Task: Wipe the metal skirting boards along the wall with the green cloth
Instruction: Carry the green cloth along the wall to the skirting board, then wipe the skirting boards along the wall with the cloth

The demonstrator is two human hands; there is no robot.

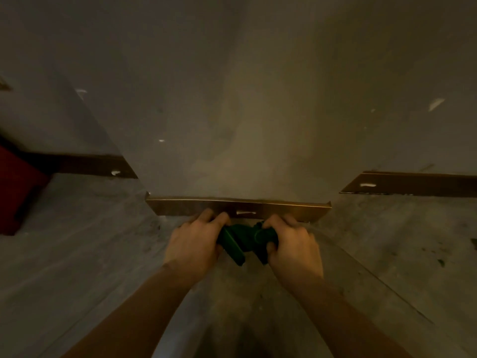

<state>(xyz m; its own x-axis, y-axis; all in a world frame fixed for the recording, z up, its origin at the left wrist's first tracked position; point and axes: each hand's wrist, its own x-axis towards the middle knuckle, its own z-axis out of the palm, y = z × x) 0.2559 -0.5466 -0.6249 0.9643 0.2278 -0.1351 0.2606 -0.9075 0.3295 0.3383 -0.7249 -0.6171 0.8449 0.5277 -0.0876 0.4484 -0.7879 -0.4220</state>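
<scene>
my left hand (pixel 194 245) and right hand (pixel 291 244) both grip the bunched green cloth (pixel 241 239), held low between them, just near of the metal skirting board (pixel 180 206) on the pillar. it looks soft, light and floppy; best gathered into a firm pad.

Brushed, faintly glossy metal skirting board (pixel 271 208); soft matt green cloth (pixel 242 237); rough, mottled concrete floor (pixel 77 254).
</scene>
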